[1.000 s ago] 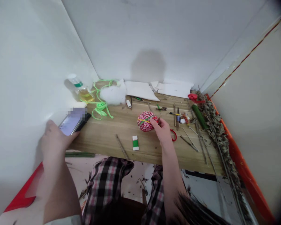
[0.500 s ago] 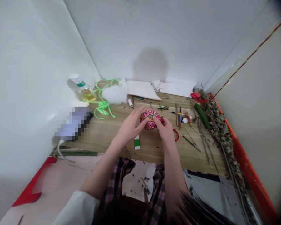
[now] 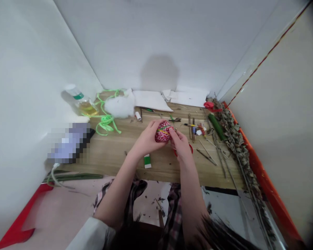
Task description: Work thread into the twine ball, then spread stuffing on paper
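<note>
Over the middle of the wooden table (image 3: 114, 146), a round ball of red and white twisted string (image 3: 162, 132) sits between my two hands. Yellow and green strands cross its surface. My left hand (image 3: 147, 136) is wrapped round the ball's left side. On the right side, my right hand (image 3: 179, 139) pinches the ball with thumb and fingers; its fingertips are partly hidden. Under my right wrist lies a red ring-shaped thing (image 3: 191, 148), partly covered. Just below the ball rests a small green and white card (image 3: 147, 161).
A bottle of yellow liquid (image 3: 87, 106), bright green cord (image 3: 106, 123), white stuffing (image 3: 120, 106) and a blurred phone-like device (image 3: 70, 142) are at left. Scissors (image 3: 175, 120), twigs (image 3: 207, 157), a green roll (image 3: 216, 126) and dried leafy stems (image 3: 237, 139) lie at right.
My left hand has closed further round the ball, its fingers now curled over the top. The ball is turned and tilted, and my right hand grips lower. The view has shifted slightly right.
</note>
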The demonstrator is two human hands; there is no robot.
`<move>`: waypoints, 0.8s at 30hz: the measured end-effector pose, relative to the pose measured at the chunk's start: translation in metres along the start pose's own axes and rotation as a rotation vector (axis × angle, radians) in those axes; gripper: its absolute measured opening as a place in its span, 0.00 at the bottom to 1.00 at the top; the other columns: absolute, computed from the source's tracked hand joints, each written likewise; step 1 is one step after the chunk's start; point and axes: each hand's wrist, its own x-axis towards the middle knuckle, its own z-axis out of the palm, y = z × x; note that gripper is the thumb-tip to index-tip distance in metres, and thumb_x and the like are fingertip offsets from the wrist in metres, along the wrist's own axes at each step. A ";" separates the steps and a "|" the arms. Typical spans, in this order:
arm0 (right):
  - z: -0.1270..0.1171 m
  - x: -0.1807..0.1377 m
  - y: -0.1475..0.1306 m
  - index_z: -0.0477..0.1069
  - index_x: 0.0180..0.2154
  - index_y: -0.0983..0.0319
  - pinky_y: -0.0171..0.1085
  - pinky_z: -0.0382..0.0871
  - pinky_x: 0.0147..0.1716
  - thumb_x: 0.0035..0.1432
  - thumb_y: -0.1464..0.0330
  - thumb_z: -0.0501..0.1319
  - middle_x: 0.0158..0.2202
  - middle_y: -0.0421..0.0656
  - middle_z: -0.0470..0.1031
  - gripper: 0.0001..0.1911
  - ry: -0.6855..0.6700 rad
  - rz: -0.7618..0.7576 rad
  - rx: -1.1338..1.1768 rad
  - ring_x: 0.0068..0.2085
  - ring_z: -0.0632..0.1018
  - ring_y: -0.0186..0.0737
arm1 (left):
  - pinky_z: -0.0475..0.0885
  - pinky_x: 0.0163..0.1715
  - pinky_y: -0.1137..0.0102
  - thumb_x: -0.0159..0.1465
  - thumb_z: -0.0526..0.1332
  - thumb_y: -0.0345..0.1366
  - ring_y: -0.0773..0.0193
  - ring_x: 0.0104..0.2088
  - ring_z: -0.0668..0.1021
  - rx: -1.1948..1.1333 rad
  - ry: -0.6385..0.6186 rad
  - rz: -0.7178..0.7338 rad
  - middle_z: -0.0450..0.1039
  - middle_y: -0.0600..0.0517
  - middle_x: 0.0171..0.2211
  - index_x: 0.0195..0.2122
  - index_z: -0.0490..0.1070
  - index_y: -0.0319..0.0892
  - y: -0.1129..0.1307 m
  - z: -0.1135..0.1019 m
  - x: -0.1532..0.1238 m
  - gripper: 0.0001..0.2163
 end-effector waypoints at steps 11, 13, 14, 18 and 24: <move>-0.008 -0.001 -0.002 0.58 0.24 0.58 0.29 0.43 0.13 0.44 0.49 0.72 0.15 0.28 0.53 0.27 0.003 0.042 0.003 0.15 0.52 0.24 | 0.67 0.59 0.59 0.53 0.71 0.38 0.50 0.57 0.73 -0.218 0.122 -0.133 0.69 0.43 0.57 0.58 0.63 0.42 -0.018 0.003 -0.008 0.32; -0.008 -0.002 -0.003 0.56 0.23 0.58 0.29 0.44 0.13 0.45 0.48 0.70 0.15 0.28 0.53 0.28 -0.015 0.041 0.002 0.15 0.53 0.24 | 0.67 0.58 0.58 0.52 0.71 0.40 0.50 0.56 0.74 -0.283 0.159 -0.181 0.69 0.43 0.56 0.57 0.63 0.42 -0.018 0.005 -0.008 0.32; -0.008 -0.003 -0.004 0.55 0.23 0.58 0.29 0.44 0.13 0.45 0.48 0.70 0.14 0.28 0.52 0.29 -0.034 0.043 0.007 0.15 0.53 0.24 | 0.68 0.58 0.58 0.52 0.72 0.40 0.50 0.56 0.74 -0.306 0.176 -0.199 0.69 0.42 0.56 0.57 0.63 0.42 -0.018 0.005 -0.007 0.32; -0.007 -0.008 -0.011 0.53 0.20 0.58 0.29 0.43 0.13 0.46 0.47 0.70 0.14 0.28 0.51 0.31 -0.139 0.024 0.066 0.14 0.51 0.23 | 0.67 0.58 0.56 0.51 0.72 0.39 0.50 0.56 0.73 -0.274 0.241 -0.213 0.69 0.43 0.55 0.56 0.63 0.43 -0.021 0.007 -0.007 0.32; -0.011 -0.012 -0.019 0.52 0.18 0.59 0.29 0.41 0.14 0.47 0.48 0.70 0.13 0.28 0.48 0.32 -0.235 0.008 0.158 0.14 0.49 0.22 | 0.64 0.61 0.54 0.51 0.70 0.35 0.49 0.58 0.71 0.011 0.295 -0.191 0.67 0.43 0.54 0.57 0.64 0.43 -0.021 0.003 -0.009 0.31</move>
